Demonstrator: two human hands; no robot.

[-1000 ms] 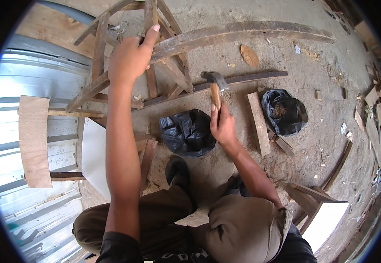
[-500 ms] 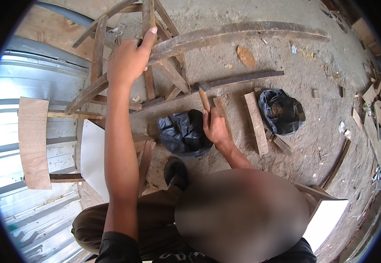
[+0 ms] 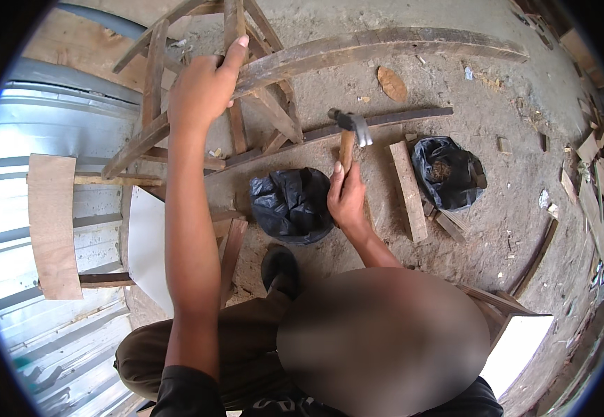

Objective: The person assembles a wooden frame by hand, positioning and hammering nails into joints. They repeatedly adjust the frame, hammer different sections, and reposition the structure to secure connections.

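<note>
My left hand (image 3: 204, 90) is closed around a long wooden beam (image 3: 385, 45), its thumb laid along the wood. The beam rests across a wooden frame with several legs (image 3: 154, 76), standing at the far left. A claw hammer (image 3: 347, 144) is in my right hand (image 3: 348, 199), gripped by its wooden handle. Its dark head points away from me, apart from the beam, with the shiny claw to the right. Just left of my right hand, a black plastic bag (image 3: 289, 208) sits on the ground.
A dark wooden strip (image 3: 385, 120) lies beyond the hammer. To the right are a short wooden block (image 3: 409, 194) and another black bag (image 3: 448, 172) with brownish contents. Corrugated metal sheeting (image 3: 10, 236) lines the left. Wood scraps (image 3: 594, 194) are piled at the far right.
My right hand has lifted the hammer, and its head has swung up and to the right, away from the dark strip. My left hand stays on the beam.
</note>
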